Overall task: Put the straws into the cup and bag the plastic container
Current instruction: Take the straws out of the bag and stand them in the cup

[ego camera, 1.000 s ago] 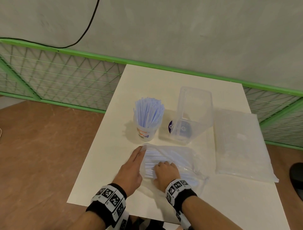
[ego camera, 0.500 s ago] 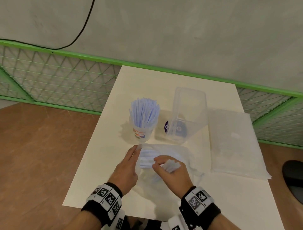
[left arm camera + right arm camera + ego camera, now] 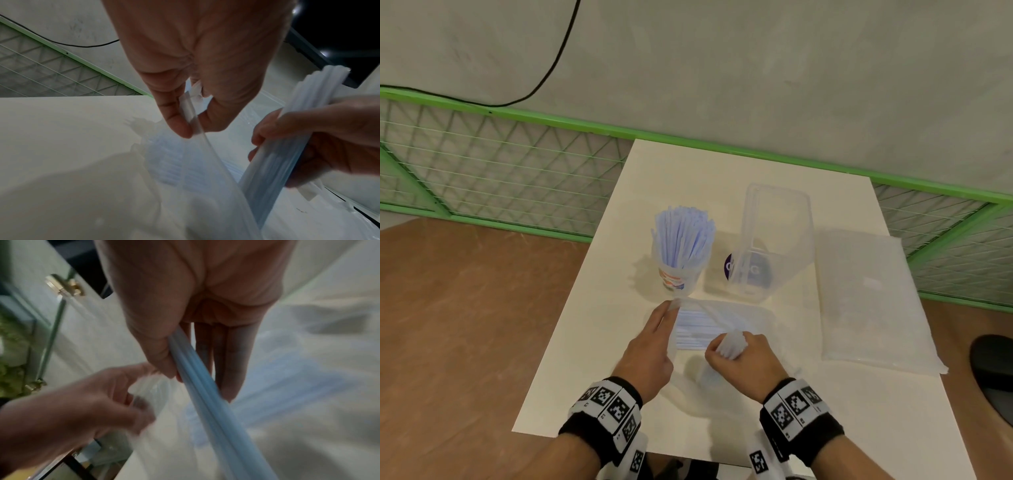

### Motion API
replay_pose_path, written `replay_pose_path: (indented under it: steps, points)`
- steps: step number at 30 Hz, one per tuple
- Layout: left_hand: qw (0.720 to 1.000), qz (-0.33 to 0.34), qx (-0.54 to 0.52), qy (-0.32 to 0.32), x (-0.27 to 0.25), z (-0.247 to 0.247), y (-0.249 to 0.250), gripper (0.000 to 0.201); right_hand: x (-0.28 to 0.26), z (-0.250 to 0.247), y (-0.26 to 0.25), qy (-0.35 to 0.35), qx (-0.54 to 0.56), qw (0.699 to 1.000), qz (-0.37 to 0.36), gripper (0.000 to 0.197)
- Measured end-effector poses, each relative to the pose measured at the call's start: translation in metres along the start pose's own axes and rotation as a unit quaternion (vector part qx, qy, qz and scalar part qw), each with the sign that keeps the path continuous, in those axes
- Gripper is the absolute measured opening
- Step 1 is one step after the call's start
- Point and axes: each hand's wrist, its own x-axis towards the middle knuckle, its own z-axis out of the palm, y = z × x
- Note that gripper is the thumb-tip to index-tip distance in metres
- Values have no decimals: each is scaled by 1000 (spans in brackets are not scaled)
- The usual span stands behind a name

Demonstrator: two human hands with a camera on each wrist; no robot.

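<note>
- Head view: my right hand (image 3: 744,356) grips a bundle of pale blue plastic straws (image 3: 730,344); my left hand (image 3: 650,346) pinches the clear plastic straw bag (image 3: 722,318).
- Beyond stand the straw-filled plastic cup (image 3: 677,279) and the clear rectangular plastic container (image 3: 774,240), with folded translucent bags (image 3: 866,298) to the right.

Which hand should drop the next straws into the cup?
The right hand: it already grips a bunch of straws, while the left hand pinches the bag open. The cup stands just ahead.

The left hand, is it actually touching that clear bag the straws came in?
Touching. In the left wrist view, the left hand pinches the clear bag edge between thumb and fingers.
</note>
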Motion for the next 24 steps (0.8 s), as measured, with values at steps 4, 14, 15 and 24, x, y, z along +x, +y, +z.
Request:
replay_pose_path:
  steps: [4, 14, 15, 24]
  points:
    - [1000, -12, 1, 12, -1, -2, -4, 93, 9, -43, -47, 32, 81, 994, -65, 12]
    - [999, -32, 2, 10, -6, -9, 0, 88, 64, -99, -157, 102, 153, 974, -130, 7]
    - [999, -34, 4, 10, -7, -9, 0, 87, 69, -96, -161, 100, 144, 975, -133, 6]
    - [999, -39, 20, 17, -14, -12, -2, 87, 80, -113, -179, 179, 96, 961, -189, 9]
